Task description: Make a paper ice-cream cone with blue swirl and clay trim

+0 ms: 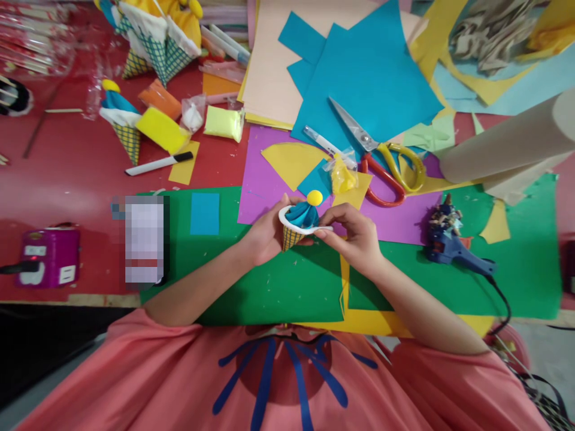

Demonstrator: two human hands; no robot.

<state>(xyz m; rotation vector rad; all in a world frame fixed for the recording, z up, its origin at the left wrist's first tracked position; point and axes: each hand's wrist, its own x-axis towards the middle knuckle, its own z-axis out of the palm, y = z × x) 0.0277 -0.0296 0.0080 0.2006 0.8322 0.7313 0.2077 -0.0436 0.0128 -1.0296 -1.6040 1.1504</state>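
My left hand [265, 234] grips a small paper ice-cream cone [293, 235] with a yellow checked cone, a blue folded top and a yellow ball [314, 197] on it. A white strip [302, 225] of soft clay runs around the cone's rim. My right hand [354, 232] pinches the loose end of that white strip at the cone's right side. Both hands hover over green paper [269, 281] and purple paper [404, 218].
Scissors with red and yellow handles [381, 157] lie on blue paper [372, 78]. A blue glue gun [449, 242] rests at the right with its cord. Finished cones [123, 123], clay packs [223, 123], a marker [158, 164] and a purple box [49, 256] lie to the left.
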